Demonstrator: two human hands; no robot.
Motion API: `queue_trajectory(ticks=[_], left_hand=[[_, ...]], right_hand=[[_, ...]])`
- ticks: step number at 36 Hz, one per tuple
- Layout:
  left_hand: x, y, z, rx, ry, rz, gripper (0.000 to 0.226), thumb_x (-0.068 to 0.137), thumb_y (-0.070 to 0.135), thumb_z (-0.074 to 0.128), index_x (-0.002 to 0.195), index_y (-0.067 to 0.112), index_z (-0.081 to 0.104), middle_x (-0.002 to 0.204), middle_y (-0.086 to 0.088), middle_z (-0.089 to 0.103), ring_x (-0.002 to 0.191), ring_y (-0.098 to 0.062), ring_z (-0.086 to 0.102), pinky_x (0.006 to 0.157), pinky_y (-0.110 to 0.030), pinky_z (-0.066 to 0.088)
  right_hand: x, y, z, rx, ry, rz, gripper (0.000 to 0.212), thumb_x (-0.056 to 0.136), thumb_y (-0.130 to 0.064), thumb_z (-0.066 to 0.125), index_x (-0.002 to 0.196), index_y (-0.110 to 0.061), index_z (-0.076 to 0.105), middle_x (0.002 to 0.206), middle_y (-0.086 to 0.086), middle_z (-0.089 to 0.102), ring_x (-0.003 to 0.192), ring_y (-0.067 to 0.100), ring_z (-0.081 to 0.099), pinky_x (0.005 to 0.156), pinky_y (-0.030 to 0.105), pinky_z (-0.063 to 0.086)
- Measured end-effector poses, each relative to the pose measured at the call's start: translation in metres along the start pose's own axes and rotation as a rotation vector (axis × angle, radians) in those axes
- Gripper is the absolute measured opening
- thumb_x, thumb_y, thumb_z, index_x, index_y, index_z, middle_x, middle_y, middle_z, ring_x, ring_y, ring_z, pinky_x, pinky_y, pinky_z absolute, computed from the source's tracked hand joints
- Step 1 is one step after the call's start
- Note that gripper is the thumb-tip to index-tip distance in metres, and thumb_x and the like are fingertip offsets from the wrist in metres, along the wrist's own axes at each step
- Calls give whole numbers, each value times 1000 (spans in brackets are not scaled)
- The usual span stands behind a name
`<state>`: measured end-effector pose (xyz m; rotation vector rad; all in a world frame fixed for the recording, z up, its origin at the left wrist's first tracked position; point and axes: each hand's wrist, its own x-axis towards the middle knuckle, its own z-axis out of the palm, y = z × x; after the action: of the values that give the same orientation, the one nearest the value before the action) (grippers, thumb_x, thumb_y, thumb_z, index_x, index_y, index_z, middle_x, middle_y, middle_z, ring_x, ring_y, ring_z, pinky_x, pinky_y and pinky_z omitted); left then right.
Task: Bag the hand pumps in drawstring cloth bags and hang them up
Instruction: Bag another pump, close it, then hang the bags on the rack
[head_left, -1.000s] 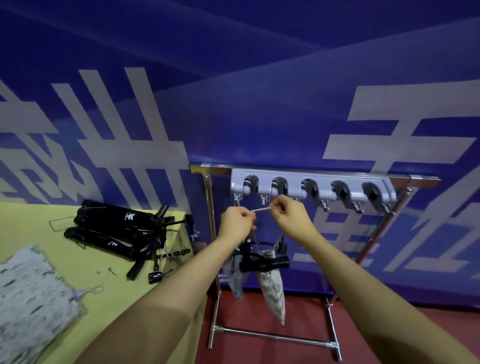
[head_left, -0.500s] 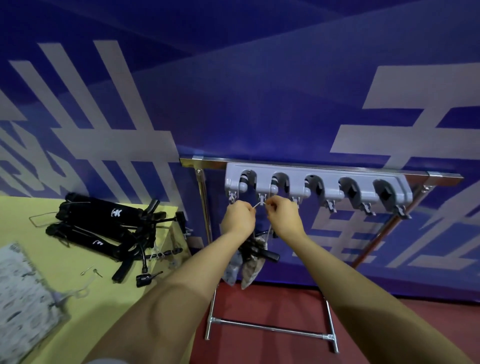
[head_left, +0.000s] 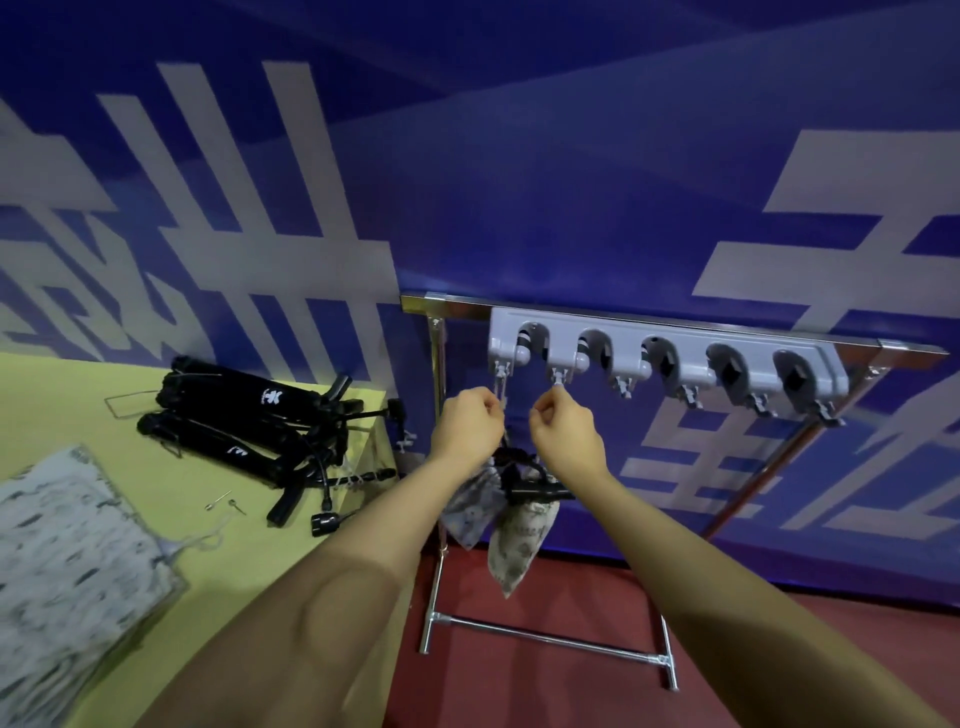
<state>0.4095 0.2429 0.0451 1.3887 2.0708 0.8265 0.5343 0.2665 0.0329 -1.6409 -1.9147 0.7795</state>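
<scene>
A grey hook rail with several clips is fixed to a steel stand. Two patterned cloth bags hang below its left end: one bag with a black pump handle sticking out of its top, and a second bag partly hidden behind my left arm. My left hand is pinched on a drawstring just under the first hook. My right hand is pinched on the string under the second hook. A pile of black hand pumps lies on the yellow table.
A stack of patterned cloth bags lies at the table's left front. Two small metal needles rest beside the pumps. The stand's foot bar crosses the red floor. A blue banner wall stands behind.
My two hands have drawn apart, the left under the first hook and the right under the second. The view has tilted a little and the hanging bags have swung.
</scene>
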Motion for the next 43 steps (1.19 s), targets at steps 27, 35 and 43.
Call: queue_trajectory(ticks=[27, 35, 43], left_hand=[[-69, -306, -240, 7, 116, -323, 19, 92, 11, 46, 90, 13, 65, 84, -4, 62, 83, -25, 62, 74, -34, 53], [-89, -369, -254, 38, -135, -449, 18, 89, 0, 45, 93, 7, 61, 110, -18, 62, 101, -34, 59, 90, -39, 48], [-98, -377, -254, 122, -279, -424, 20, 86, 12, 52, 104, 14, 59, 96, -5, 54, 92, -22, 56, 85, -30, 47]], right_hand=[[-78, -223, 289, 62, -507, -281, 17, 86, -7, 51, 81, -20, 60, 72, 1, 61, 70, 27, 62, 63, 35, 51], [-111, -218, 359, -124, -900, -410, 37, 77, 6, 52, 109, -8, 64, 107, 7, 62, 98, 21, 55, 87, 35, 45], [-123, -198, 379, -243, -747, -585, 36, 79, -17, 62, 115, -19, 62, 118, 0, 63, 110, 22, 56, 93, 35, 43]])
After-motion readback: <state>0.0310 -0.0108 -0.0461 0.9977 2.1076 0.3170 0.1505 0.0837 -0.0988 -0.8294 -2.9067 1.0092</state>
